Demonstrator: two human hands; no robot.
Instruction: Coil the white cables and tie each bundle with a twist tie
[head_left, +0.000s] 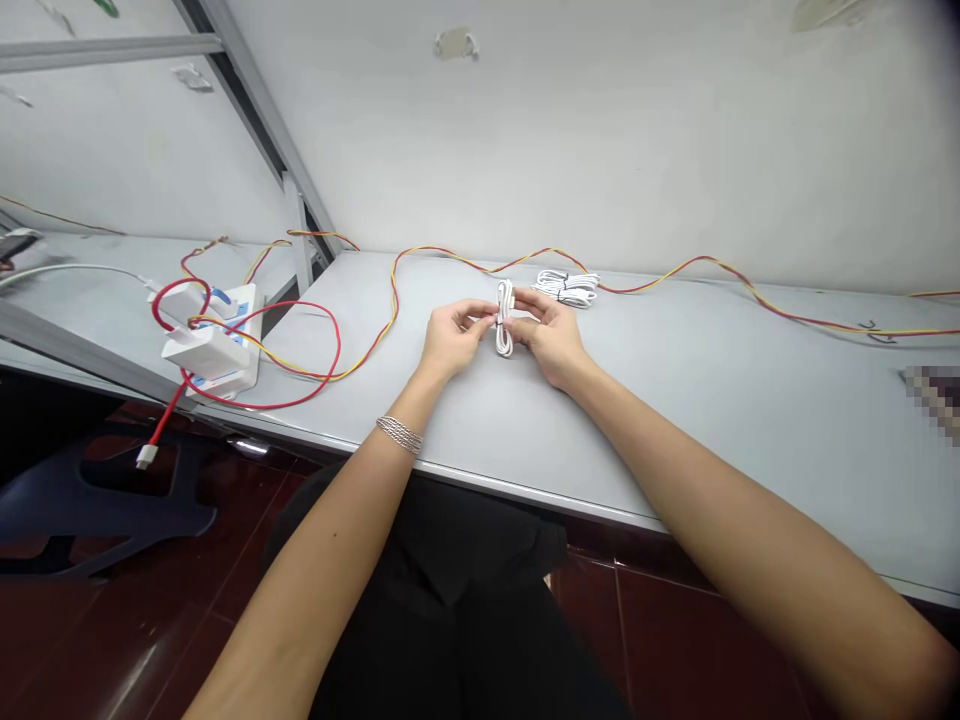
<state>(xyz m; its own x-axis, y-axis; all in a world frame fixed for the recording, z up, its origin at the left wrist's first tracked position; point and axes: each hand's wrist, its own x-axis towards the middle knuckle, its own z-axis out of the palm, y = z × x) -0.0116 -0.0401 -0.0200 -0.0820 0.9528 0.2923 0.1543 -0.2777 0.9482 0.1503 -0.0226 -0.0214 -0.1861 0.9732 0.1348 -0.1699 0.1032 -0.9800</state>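
Note:
A small coiled white cable is held upright just above the grey table, between both hands. My left hand pinches its middle from the left, fingers closed. From the right, my right hand grips the same bundle, fingers curled around it. A silver bracelet sits on my left wrist. Behind my right hand a second bundle of white cable lies on the table.
A red-and-yellow twisted wire snakes across the table along the wall. At the left sits a white power strip with white chargers and a red cable looping off the edge. A dark chair stands below left.

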